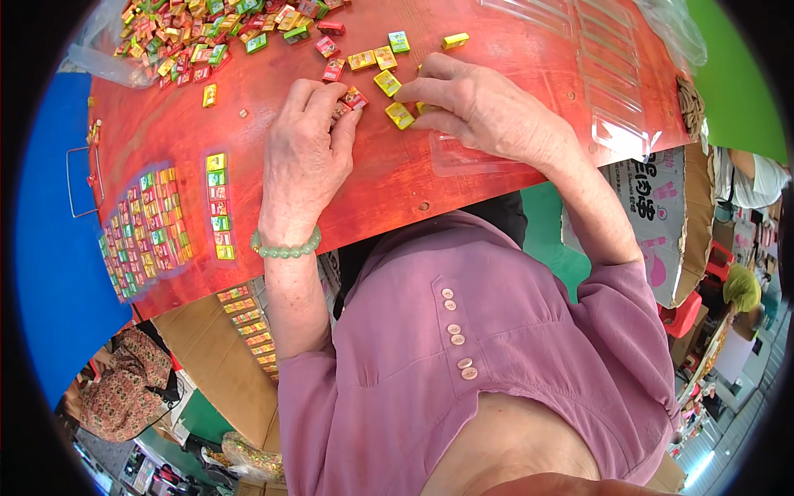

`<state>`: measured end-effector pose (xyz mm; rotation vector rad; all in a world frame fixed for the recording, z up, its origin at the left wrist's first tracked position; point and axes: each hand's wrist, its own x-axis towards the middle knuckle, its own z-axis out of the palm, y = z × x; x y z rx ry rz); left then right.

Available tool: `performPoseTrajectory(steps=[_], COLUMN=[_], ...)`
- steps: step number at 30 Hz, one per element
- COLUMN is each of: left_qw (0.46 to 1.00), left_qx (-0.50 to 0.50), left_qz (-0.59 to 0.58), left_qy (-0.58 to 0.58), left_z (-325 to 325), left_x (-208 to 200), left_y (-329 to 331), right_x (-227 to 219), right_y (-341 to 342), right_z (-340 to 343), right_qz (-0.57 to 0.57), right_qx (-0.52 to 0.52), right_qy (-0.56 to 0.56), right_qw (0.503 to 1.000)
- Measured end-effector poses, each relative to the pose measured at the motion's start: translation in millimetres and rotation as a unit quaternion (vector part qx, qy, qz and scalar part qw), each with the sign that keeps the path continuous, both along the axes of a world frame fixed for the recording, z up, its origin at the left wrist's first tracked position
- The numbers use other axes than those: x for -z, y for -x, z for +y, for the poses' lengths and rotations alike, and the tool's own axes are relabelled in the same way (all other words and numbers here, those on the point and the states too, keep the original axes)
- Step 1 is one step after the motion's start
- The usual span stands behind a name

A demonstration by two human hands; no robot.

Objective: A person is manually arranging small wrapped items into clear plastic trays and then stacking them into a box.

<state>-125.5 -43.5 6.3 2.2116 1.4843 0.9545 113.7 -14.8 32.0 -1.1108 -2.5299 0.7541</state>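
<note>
My left hand [308, 145], with a green bead bracelet [287, 249] at the wrist, pinches a small red box [355, 97] between thumb and fingers, just above the red table. Part of another little box shows under those fingers. My right hand [492, 107] is curled over small yellow boxes; its fingertips touch a yellow box [400, 116], and a bit of another shows between the fingers. Beyond the fingertips lie one more yellow box [386, 83], two orange-yellow ones, a green-and-white one [399, 41] and several red ones. An empty clear plastic tray [471, 161] lies below my right forearm.
A big heap of small coloured boxes [198, 37] spreads at the far left beside a plastic bag [107, 50]. Filled trays [149, 236] and one filled strip [218, 207] sit at left. Clear empty trays [612, 83] lie at right. Cardboard boxes [662, 215] stand below the table edge.
</note>
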Motion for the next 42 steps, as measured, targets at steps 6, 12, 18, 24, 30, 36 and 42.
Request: performPoseTrajectory(steps=[6, 12, 18, 24, 30, 36, 42], left_qw=[1.0, 1.0, 1.0, 1.0, 0.999, 1.0, 1.0], left_qx=[-0.007, -0.002, -0.003, 0.003, 0.01, 0.008, 0.004], left_qz=[-0.007, 0.014, 0.021, 0.011, 0.026, 0.021, 0.018], left_qy=[0.021, -0.005, -0.002, -0.017, -0.029, -0.017, -0.022], left_z=[-0.9, -0.7, 0.2, 0.1, -0.6, -0.5, -1.3], left_x=[-1.1, 1.2, 1.6, 4.9, 3.8, 4.1, 4.6], left_y=[-1.2, -1.4, -0.6, -1.1, -0.7, -1.0, -1.5], right_x=[-1.0, 0.2, -6.3, -6.1, 2.7, 1.6, -4.4], right_y=[0.9, -30.2, -10.5, -12.2, -23.6, -16.1, -7.4], right_z=[6.7, 8.9, 0.4, -1.4, 7.4, 7.8, 0.2], right_qz=[0.043, 0.082, 0.05, 0.088, 0.11, 0.017, 0.024], right_qx=[-0.005, 0.06, 0.025, 0.018, 0.192, 0.22, 0.227], right_qy=[-0.044, 0.011, 0.035, 0.063, 0.045, -0.011, 0.005], right_qw=[0.998, 0.995, 0.998, 0.994, 0.974, 0.975, 0.974])
